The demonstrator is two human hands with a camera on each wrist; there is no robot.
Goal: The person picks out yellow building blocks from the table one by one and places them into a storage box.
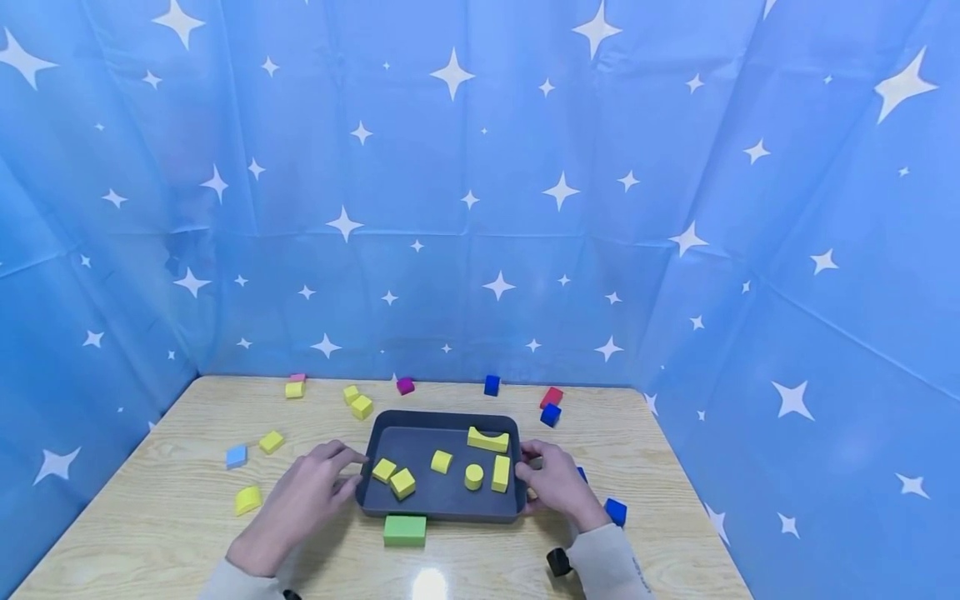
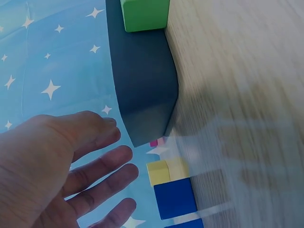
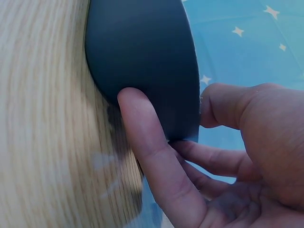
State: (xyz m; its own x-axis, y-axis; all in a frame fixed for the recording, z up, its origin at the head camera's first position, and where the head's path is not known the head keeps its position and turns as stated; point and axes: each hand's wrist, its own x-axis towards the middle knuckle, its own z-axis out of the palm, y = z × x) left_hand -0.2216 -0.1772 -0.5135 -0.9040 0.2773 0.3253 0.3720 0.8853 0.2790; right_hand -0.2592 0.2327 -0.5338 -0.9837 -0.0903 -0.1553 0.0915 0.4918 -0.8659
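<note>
A dark grey tray (image 1: 450, 507) lies at the middle of the table with several yellow blocks inside, among them an arched block (image 1: 487, 440) and a cylinder (image 1: 473, 477). My right hand (image 1: 553, 479) grips the tray's right end. In the right wrist view its thumb (image 3: 221, 107) is at the rim and a finger (image 3: 147, 128) presses low on the outer wall. My left hand (image 1: 311, 492) is beside the tray's left end, fingers loosely spread. The left wrist view shows that hand (image 2: 61, 166) holding nothing, a small gap between it and the tray wall (image 2: 145, 80).
A green block (image 1: 405, 531) sits against the tray's front side. Left of the tray are a light blue block (image 1: 236, 456) and yellow blocks (image 1: 247, 500). Blue (image 1: 615, 512), red (image 1: 551, 397) and purple (image 1: 405, 386) blocks lie to the right and behind. A starry blue curtain (image 1: 420, 317) surrounds the table.
</note>
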